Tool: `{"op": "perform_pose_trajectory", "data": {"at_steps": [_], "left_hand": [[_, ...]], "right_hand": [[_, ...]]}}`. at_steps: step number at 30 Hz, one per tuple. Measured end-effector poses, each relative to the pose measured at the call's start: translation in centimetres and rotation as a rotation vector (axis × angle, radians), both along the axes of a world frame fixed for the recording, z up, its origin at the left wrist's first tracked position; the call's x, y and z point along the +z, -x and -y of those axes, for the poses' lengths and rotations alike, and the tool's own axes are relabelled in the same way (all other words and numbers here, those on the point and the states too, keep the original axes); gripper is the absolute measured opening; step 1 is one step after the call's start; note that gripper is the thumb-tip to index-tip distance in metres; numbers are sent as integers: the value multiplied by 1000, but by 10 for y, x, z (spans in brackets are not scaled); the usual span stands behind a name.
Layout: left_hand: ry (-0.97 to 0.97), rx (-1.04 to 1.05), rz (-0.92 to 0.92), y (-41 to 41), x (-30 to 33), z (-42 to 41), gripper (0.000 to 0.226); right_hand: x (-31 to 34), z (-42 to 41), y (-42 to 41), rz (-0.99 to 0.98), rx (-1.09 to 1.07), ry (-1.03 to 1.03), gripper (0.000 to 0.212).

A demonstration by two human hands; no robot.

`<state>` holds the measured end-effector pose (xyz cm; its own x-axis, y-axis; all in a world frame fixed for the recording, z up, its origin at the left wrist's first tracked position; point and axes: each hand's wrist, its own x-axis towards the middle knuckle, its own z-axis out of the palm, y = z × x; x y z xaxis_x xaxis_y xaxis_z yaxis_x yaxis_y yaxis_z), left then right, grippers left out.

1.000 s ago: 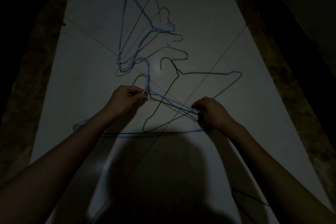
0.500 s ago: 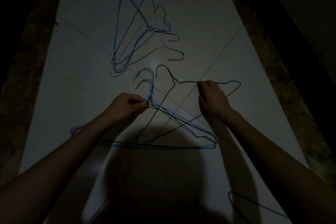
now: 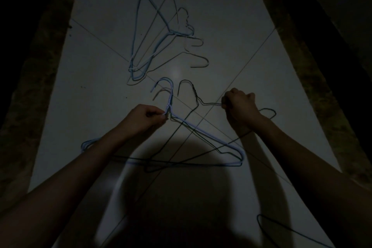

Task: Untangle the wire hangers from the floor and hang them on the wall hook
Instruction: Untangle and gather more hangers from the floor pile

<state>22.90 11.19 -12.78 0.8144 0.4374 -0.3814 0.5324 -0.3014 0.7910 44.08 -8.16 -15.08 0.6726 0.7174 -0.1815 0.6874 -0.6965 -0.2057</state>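
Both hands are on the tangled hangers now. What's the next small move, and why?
Probably draw the dark hanger away to the right with the right hand while the left hand pins the light blue hanger by its neck: their wires cross, so separating them comes first.

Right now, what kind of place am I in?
Probably a dim room or hallway at home: pale tiled floor with grout lines, wire hangers strewn across it, darker mottled strips along both edges.
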Motion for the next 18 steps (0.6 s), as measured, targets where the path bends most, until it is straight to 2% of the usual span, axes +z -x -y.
{"op": "perform_pose_trajectory", "data": {"at_steps": [3, 7, 13, 16, 18], "left_hand": [[0, 10, 23, 2, 2, 0, 15], [10, 52, 60, 1, 4, -4, 11], [2, 58, 111, -2, 15, -1, 11], [5, 80, 121, 2, 22, -4, 21], [13, 129, 129, 5, 21, -11, 24]], "right_hand": [[17, 8, 3, -167, -134, -287, 16], [48, 11, -5, -221, -187, -560, 15], [100, 4, -17, -64, -192, -672, 16], [125, 4, -17, -14, -234, -745, 27], [141, 6, -16, -10, -253, -796, 23]]}}
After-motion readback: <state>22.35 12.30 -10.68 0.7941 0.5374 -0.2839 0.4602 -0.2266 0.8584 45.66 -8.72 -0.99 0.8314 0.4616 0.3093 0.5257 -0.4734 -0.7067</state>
